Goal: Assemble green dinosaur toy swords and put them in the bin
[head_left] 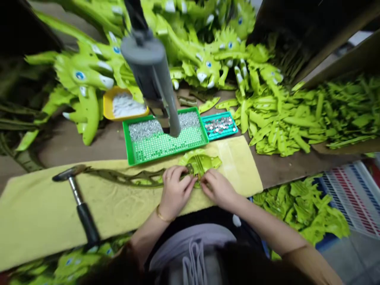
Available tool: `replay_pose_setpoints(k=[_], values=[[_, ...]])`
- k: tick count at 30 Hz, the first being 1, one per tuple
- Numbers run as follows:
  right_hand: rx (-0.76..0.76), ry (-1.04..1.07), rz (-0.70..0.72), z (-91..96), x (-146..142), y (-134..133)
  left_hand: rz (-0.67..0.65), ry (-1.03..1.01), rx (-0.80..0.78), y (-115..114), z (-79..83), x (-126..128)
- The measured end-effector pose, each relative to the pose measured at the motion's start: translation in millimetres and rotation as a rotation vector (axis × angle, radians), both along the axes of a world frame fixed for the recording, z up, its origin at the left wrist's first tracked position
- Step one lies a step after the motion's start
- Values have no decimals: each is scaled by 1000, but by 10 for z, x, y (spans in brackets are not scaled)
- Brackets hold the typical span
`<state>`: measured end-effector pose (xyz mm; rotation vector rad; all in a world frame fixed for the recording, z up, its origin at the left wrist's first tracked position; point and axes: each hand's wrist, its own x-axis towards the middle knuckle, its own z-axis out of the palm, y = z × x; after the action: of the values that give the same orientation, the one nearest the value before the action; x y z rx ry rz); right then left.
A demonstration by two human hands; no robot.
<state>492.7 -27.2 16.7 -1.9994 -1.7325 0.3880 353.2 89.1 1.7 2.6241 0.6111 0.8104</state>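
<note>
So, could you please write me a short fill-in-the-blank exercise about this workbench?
The left hand and right hand work on a lime-green plastic dinosaur piece lying on a ____ cloth. A gold bangle circles the ____ wrist. In the view, the teal tray sits to the ____ of the green tray.

Missing words: yellow, left, right.

The left hand (175, 189) and the right hand (219, 189) are being held curled, nearly touching, at the lower centre of the frame.
</note>
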Motion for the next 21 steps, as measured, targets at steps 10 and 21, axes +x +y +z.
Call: replay_pose_setpoints(k=[10,21], values=[[169,19,-411,525,1547,1408,36,99,217,-239,-25,-197],[207,90,-624,466,2343,2390,102,32,165,-240,-54,-251]])
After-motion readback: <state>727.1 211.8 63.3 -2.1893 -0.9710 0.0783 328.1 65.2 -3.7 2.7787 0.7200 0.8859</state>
